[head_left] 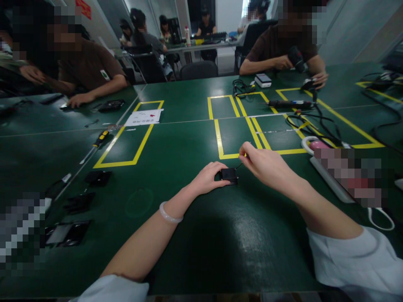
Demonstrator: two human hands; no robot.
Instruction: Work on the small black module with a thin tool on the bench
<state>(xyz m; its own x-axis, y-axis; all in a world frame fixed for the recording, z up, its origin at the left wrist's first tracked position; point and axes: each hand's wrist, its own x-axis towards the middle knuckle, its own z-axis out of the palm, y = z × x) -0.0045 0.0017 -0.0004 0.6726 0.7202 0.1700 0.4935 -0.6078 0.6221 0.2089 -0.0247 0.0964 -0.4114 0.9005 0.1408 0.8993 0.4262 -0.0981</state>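
Observation:
A small black box-shaped device rests on the green table, with little metal ends sticking out on its right side. My left hand grips it from the left, fingers over the far side and thumb along the near side. To the right, my right hand is closed in a pinch around a thin dark rod. The rod slants down toward the upper right corner of the device. Whether its tip touches the device I cannot tell, and its upper end is mostly hidden by my fingers.
Yellow tape rectangles mark the table. At left lie a yellow-black screwdriver, a paper label and several black parts. A pen-like tool with cables lies at right. A co-worker opposite holds a power drill.

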